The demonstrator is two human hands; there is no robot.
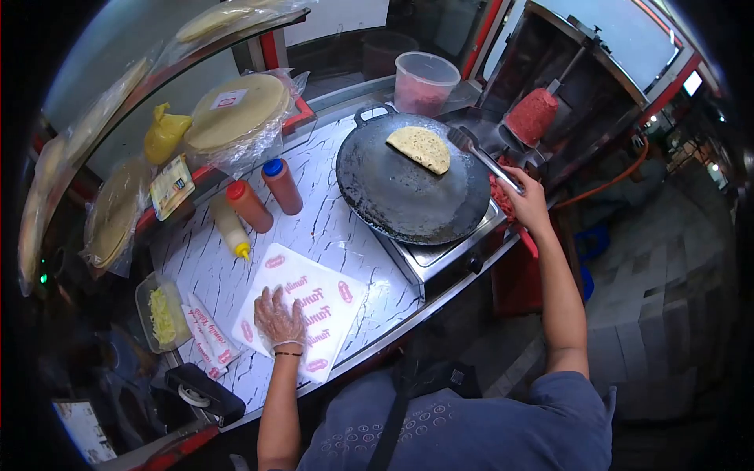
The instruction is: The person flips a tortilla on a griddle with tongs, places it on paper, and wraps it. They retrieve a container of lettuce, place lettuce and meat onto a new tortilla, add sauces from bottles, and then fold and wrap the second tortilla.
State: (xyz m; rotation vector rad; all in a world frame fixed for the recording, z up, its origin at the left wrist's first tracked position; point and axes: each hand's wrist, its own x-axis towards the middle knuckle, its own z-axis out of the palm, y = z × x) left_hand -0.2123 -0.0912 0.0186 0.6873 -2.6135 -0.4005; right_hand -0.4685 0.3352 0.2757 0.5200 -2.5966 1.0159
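Left hand (279, 320), gloved, is laid flat with fingers spread on printed paper sheet (334, 292) at the counter edge. Right hand (528, 202) is clamped on tongs (483, 157), tips held just beside folded flatbread (420, 147) on black griddle (408, 200). Three sauce bottles (250, 206) are stood beyond the paper.

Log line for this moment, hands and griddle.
left hand: flat on printed paper | right hand: holds tongs | tongs: tips beside folded flatbread on griddle
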